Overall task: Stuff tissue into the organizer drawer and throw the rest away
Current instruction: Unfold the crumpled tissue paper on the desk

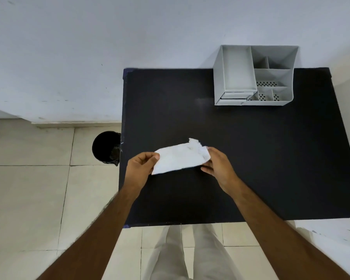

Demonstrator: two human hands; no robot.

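— Where's the tissue?

— The white, soft, crumpled sheet of tissue paper (180, 158) is held above the black counter (251, 158), toward its near-left part. The left hand (140, 167) pinches its left end, the right hand (217, 162) its right end — both clamped on it, well apart from each other.

— How will it handle?

— Light and limp, I'd judge, easy to tear; gripping the ends suits pulling it in two. Its long axis runs left to right, the ragged far-right corner tipped toward the far edge.

— And around it?

— The grey plastic desk organizer (253, 77) stands at the far-right corner, its small drawer (233, 99) at the front left, whether ajar I can't tell. A black round bin (105, 147) sits on the floor against the counter's left edge.
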